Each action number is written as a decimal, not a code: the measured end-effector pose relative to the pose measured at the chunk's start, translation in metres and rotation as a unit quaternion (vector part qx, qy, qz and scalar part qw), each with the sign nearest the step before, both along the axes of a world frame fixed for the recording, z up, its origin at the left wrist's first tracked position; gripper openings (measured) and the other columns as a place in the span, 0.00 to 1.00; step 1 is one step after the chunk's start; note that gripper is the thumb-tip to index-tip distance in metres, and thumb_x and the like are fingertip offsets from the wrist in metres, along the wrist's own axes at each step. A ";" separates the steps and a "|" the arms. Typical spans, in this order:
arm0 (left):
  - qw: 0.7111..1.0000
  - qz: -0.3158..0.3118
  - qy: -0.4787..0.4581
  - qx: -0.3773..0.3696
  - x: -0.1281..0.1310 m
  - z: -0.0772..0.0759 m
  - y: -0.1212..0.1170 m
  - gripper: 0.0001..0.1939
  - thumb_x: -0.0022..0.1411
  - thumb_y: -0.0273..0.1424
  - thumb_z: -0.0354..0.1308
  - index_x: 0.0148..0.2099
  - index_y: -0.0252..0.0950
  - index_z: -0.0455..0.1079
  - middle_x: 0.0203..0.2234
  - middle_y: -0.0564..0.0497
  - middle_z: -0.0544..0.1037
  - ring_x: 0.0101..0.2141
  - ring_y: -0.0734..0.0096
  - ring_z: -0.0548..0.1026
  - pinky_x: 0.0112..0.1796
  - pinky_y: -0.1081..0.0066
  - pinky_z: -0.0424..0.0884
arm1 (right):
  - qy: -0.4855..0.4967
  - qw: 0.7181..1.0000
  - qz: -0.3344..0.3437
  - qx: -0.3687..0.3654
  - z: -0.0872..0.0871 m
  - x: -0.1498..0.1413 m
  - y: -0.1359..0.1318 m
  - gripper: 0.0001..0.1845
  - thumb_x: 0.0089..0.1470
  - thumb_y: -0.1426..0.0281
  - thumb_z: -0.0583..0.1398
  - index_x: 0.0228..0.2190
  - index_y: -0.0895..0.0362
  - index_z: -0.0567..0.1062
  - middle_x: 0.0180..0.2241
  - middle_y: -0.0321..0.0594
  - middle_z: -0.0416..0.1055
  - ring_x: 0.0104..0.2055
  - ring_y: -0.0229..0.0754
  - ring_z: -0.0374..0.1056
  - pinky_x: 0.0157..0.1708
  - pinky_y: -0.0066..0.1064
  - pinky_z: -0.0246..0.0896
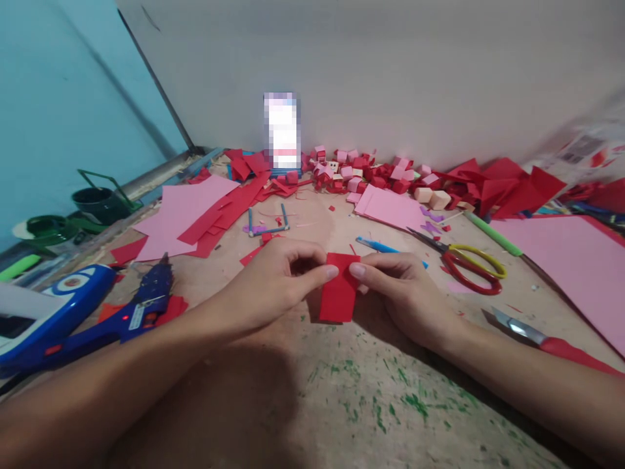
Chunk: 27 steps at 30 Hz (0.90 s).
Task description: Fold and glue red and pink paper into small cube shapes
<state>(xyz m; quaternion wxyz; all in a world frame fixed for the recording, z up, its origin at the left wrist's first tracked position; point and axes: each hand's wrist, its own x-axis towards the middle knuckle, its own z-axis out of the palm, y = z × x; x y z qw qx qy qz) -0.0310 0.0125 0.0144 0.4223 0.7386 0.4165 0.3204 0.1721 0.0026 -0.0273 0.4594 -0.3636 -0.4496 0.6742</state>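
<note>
Between my two hands is a small red paper strip, held upright just above the wooden table. My left hand pinches its upper left edge, thumb in front and fingers behind. On the upper right edge, my right hand pinches the same strip in a like manner. The fingertips behind the paper are hidden. A blue pen-like tool lies just beyond my right hand. Scissors with red and yellow handles rest to the right of it, and a red-handled knife lies nearer my right forearm.
A blue glue gun and a blue-and-white device stand at the left. Pink sheets and red scraps lie behind. Along the wall are a phone and a heap of folded paper pieces. More pink paper lies right.
</note>
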 end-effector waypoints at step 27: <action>0.998 -0.026 -0.028 -0.050 0.000 -0.001 0.000 0.13 0.66 0.31 0.60 0.28 0.35 0.73 0.23 0.55 0.73 0.26 0.75 0.68 0.27 0.75 0.64 | 0.008 1.000 -0.029 0.002 0.005 -0.001 0.002 0.15 0.52 0.61 0.74 0.22 0.57 0.82 0.22 0.35 0.74 0.25 0.35 0.67 0.27 0.29 0.64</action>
